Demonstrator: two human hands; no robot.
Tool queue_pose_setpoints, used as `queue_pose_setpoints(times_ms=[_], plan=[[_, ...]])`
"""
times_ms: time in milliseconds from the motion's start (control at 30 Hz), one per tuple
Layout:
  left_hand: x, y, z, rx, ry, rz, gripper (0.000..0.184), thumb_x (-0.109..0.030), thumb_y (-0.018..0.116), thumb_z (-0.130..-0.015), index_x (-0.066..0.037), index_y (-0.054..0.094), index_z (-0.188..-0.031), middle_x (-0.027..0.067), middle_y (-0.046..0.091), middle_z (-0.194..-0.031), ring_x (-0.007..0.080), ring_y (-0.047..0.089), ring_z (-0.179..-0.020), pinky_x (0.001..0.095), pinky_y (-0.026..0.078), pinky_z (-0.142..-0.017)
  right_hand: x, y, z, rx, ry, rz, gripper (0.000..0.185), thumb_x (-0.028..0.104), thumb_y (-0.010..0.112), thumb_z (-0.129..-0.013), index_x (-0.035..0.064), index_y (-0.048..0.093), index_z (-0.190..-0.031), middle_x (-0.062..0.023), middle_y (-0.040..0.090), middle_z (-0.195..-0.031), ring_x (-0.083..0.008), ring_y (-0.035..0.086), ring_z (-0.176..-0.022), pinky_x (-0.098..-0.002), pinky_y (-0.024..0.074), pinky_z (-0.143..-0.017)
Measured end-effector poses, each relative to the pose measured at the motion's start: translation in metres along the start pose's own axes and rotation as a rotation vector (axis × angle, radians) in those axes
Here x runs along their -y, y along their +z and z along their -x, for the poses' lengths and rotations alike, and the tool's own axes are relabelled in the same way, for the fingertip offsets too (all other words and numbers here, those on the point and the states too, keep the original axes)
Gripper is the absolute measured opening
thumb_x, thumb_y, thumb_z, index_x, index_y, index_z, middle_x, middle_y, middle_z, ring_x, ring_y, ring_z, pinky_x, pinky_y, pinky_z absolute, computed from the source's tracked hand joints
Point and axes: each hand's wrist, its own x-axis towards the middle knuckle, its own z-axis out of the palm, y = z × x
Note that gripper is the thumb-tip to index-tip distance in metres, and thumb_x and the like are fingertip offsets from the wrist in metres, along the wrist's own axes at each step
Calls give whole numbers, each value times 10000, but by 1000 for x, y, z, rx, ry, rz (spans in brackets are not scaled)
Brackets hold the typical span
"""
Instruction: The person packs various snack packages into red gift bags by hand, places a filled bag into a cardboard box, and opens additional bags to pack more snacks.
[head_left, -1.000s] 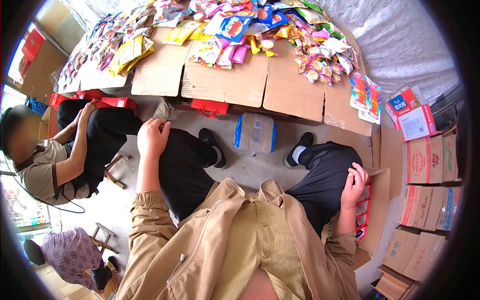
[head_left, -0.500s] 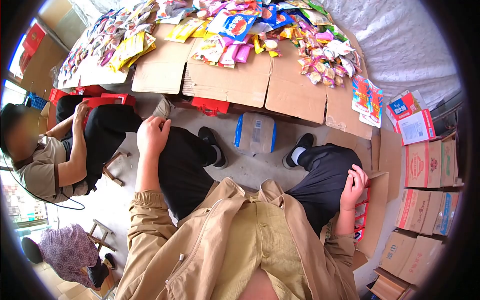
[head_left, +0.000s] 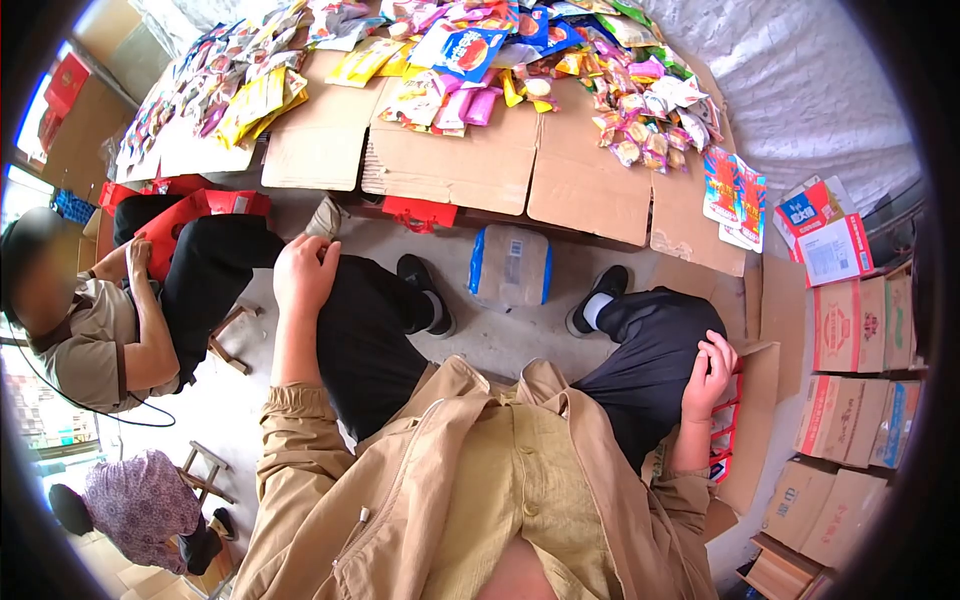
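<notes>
My left hand (head_left: 304, 274) rests on my left knee in black trousers (head_left: 365, 330), its fingers loosely bent and nothing in it. On the outer side of my other thigh lies my right hand (head_left: 708, 376), fingers slightly curled and apart, also without anything in it. In front of both knees stands a table covered with flattened cardboard (head_left: 450, 165). Heaped on it are yellow snack packets (head_left: 262, 102), a blue snack bag (head_left: 467, 50), pink packets (head_left: 480, 106) and small wrapped sweets (head_left: 640, 140). Two red-and-blue packets (head_left: 722, 188) lie at its right corner.
A wrapped parcel (head_left: 512, 265) sits on the floor between my feet. To my right are an open carton (head_left: 755, 425) and stacked boxes (head_left: 848, 325). A seated co-worker (head_left: 90, 350) is at my left with a red bag (head_left: 180, 225); another person (head_left: 140, 505) is behind.
The seated co-worker's hand has moved down and toward their body, and more of the red bag at their lap shows. My own hands have stayed in place.
</notes>
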Motion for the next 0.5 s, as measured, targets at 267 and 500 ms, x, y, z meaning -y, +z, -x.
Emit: queue_pose_setpoints(times_ms=[267,500], plan=[[1,2,1,-12,8,-10,220,-256,765,-891,-46,732,-834,110,658,-796,338,672,-812,451,542,-734,-6,1,3,2,12,-10,129,17,599,-912,-8,701,-987,-134,709,-1238,-344,591,-1185,-454,466,-1057],[-1,-1,2,-3,-8,-13,217,-259,760,-895,-49,738,-849,106,667,-814,333,673,-844,458,544,-760,-6,0,4,1,17,-7,129,19,597,-911,-10,697,-987,-134,706,-1241,-343,588,-1189,-454,465,-1057]])
